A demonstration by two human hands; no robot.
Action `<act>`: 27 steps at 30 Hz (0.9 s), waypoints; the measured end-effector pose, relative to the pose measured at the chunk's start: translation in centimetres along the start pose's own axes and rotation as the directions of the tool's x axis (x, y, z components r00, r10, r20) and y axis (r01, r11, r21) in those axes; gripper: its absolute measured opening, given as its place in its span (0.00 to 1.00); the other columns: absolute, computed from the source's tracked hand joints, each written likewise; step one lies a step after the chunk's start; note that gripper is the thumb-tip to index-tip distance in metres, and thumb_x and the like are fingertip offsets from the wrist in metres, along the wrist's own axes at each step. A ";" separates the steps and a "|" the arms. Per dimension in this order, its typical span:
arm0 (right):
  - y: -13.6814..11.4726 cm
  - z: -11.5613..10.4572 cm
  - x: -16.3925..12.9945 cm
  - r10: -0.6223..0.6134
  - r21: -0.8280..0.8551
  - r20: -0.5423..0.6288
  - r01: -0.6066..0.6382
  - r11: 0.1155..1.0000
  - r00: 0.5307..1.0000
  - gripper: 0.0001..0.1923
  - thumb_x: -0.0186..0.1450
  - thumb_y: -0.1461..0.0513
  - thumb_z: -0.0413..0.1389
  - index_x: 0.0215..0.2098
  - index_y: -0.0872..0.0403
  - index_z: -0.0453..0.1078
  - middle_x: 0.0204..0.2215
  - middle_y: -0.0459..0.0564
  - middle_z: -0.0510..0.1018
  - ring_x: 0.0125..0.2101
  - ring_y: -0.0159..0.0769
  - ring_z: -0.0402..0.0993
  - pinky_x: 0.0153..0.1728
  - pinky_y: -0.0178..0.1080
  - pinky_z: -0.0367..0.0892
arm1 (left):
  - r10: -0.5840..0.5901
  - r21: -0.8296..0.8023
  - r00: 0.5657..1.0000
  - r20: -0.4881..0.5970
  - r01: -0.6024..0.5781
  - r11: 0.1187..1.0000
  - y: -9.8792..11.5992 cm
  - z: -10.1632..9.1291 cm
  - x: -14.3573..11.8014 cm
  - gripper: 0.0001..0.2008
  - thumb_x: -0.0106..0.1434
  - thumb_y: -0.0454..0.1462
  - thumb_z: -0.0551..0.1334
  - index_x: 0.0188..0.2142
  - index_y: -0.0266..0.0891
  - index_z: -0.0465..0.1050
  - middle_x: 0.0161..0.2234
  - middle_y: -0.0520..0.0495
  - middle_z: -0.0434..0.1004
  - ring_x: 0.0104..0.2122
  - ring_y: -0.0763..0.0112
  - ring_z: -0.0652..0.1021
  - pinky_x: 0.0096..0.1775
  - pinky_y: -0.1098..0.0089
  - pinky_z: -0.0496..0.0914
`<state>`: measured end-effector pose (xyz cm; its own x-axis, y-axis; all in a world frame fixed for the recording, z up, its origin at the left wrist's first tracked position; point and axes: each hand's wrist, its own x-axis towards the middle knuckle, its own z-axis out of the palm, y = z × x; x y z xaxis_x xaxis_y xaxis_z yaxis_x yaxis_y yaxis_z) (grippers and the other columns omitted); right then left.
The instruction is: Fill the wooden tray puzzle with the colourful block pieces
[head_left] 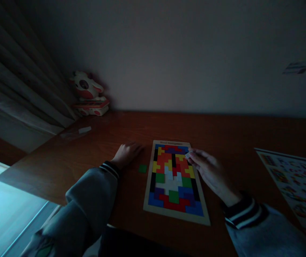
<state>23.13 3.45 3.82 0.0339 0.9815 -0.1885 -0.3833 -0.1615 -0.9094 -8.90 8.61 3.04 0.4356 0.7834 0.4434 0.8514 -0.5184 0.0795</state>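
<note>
A wooden block puzzle board (pixel 178 214) lies on the table, filled with coloured pieces except for a pale gap (pixel 171 185) near its middle. My right hand (pixel 209 171) is above the board's right edge, thumb and fingers pinching a small pale puzzle piece (pixel 189 154); its full shape is hidden by the fingers. To the left of the board my left hand (pixel 127 154) rests flat on the table, fingers stretched out and holding nothing. Between that hand and the board lies a loose green square piece (pixel 142 168).
A printed sheet (pixel 295 185) with colourful pictures lies on the table (pixel 222 130) at the right. At the back left stands a white and red animal-shaped toy (pixel 88 92). Near it is a clear bag with a white label (pixel 84 130). A curtain (pixel 16 71) hangs at the left.
</note>
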 end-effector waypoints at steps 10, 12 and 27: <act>-0.7 0.2 -0.1 -0.015 -0.078 -0.025 0.013 0.997 1.000 0.18 0.46 0.54 0.72 0.33 0.51 0.77 0.30 0.45 0.77 0.30 0.31 0.69 0.33 0.37 0.65 | 0.054 -0.111 0.998 -0.040 -0.058 0.992 0.2 1.1 1.3 0.10 0.69 0.38 0.57 0.43 0.37 0.76 0.37 0.46 0.80 0.35 0.69 0.80 0.37 0.71 0.73; -0.8 0.2 0.0 -0.029 -0.090 -0.025 0.027 0.996 0.999 0.17 0.47 0.54 0.71 0.32 0.52 0.77 0.29 0.45 0.77 0.28 0.30 0.67 0.31 0.36 0.64 | 0.101 -0.155 0.992 -0.078 -0.112 0.981 0.7 0.7 1.1 0.10 0.69 0.37 0.58 0.42 0.37 0.77 0.37 0.46 0.81 0.35 0.69 0.80 0.38 0.70 0.74; -0.4 -0.4 0.3 -0.017 -0.046 -0.011 0.017 0.999 1.000 0.15 0.53 0.56 0.69 0.37 0.49 0.76 0.34 0.45 0.80 0.36 0.33 0.74 0.37 0.36 0.68 | 0.577 -0.322 0.806 -0.131 -0.585 0.744 10.6 -2.5 -0.6 0.06 0.65 0.36 0.63 0.42 0.39 0.76 0.38 0.48 0.81 0.37 0.67 0.76 0.37 0.67 0.74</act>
<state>23.66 3.81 3.99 0.0505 0.9829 -0.1770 -0.3400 -0.1497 -0.9284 -0.83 1.80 5.88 0.8038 0.2876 0.5208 0.2848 -0.9546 0.0877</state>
